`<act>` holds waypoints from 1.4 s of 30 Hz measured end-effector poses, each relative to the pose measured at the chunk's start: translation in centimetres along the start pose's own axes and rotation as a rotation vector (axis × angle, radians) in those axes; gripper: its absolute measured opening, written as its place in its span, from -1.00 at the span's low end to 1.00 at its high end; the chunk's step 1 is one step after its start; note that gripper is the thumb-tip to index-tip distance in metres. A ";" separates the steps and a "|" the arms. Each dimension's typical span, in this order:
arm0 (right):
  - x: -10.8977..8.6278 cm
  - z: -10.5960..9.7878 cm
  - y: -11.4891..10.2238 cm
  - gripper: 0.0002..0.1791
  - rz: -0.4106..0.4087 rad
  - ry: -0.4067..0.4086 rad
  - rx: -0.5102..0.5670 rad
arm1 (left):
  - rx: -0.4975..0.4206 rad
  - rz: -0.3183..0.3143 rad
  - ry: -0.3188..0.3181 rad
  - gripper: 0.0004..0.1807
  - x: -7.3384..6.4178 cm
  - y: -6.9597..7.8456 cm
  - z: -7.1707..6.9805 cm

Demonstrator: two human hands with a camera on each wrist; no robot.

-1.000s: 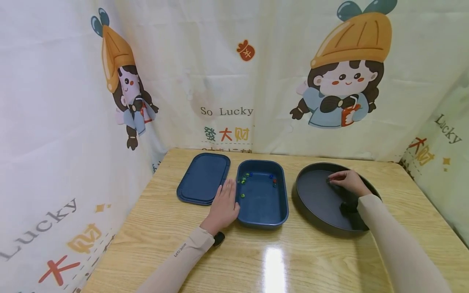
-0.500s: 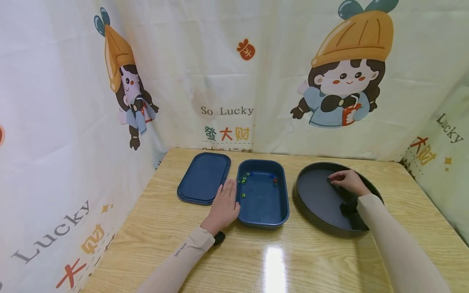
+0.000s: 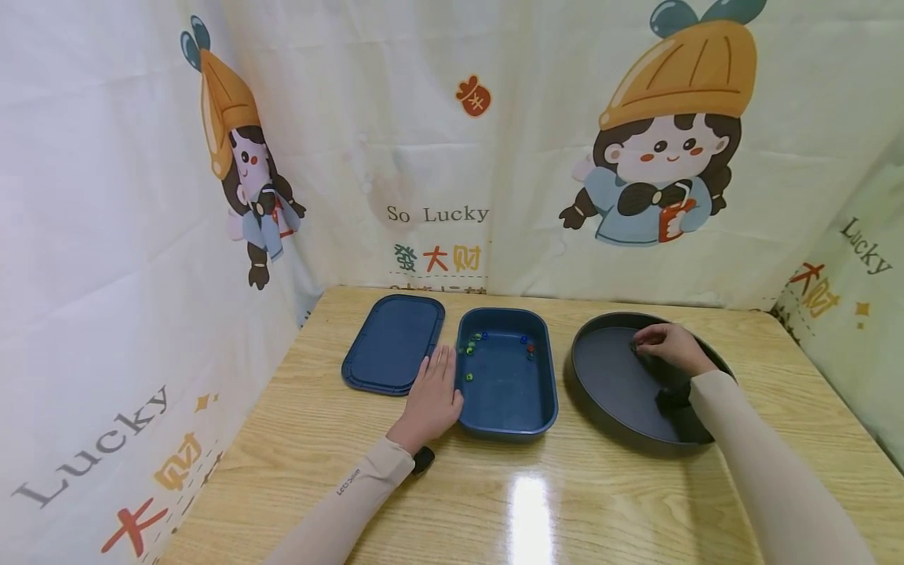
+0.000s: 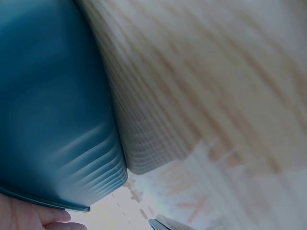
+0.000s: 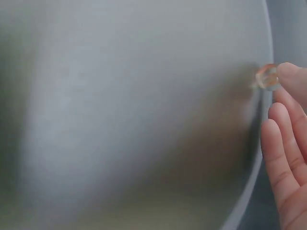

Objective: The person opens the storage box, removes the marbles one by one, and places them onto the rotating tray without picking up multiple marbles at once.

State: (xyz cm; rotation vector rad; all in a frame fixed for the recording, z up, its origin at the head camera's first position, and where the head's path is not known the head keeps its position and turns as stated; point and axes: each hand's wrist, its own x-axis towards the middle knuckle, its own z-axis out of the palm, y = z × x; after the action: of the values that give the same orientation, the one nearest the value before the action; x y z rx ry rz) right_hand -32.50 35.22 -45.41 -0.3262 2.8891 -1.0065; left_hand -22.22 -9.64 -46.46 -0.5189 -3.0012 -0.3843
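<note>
My left hand (image 3: 428, 400) lies with straight fingers along the left rim of a blue rectangular container (image 3: 504, 396). In the left wrist view its fingers (image 4: 36, 213) touch the lip of that container. Several small marbles (image 3: 470, 349), green, blue and red, sit inside. Over the round dark pan (image 3: 610, 377) on the right, my right hand (image 3: 674, 349) reaches in from the side. Between its thumb and fingertips it pinches a clear glass marble (image 5: 267, 77) with an orange swirl, low at the pan's floor.
A flat blue lid (image 3: 394, 345) lies on the wooden table (image 3: 339, 463), left of the container. Printed curtains (image 3: 523, 157) stand behind the table and at both sides. A narrow gap of tabletop separates container and pan.
My right hand shifts very slightly inside the pan, keeping its pinch. The left hand, container and marbles stay where they were.
</note>
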 end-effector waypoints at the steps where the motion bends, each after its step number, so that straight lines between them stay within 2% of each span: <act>1: 0.0 -0.1 -0.2 -0.68 -0.002 0.005 -0.001 | 0.000 0.000 0.002 -0.27 0.0 0.0 0.0; 6: 0.1 -1.0 -1.2 -0.63 -0.011 0.026 0.020 | 0.000 0.003 0.012 -0.28 0.0 0.0 0.0; 12: 0.6 -2.1 -3.0 -0.65 -0.072 0.088 0.042 | 0.001 0.004 0.014 -0.28 0.0 0.0 -0.1; 21: 1.0 -3.8 -8.4 -0.62 -0.149 0.153 0.109 | 0.002 0.004 0.007 -0.28 -0.1 0.1 -0.2; 25: 1.2 -4.0 -10.8 -0.60 -0.177 0.152 0.127 | 0.010 0.003 0.004 -0.28 0.0 0.0 -0.1; 33: 1.8 -2.5 -15.7 -0.63 -0.283 0.071 0.214 | 0.011 -0.009 -0.005 -0.28 0.1 -0.1 0.1; 38: 2.7 -0.5 -18.0 -0.66 -0.330 0.032 0.272 | 0.007 -0.007 -0.004 -0.28 0.1 -0.1 0.1; 42: 3.4 1.8 -19.1 -0.67 -0.336 -0.015 0.322 | 0.007 -0.001 -0.002 -0.28 0.2 -0.1 0.1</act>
State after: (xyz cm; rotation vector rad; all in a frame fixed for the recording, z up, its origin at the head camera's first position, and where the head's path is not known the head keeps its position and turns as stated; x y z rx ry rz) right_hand -32.20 18.84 -34.92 -0.8059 2.6472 -1.4839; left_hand -22.43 -9.60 -46.57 -0.5182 -3.0038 -0.3736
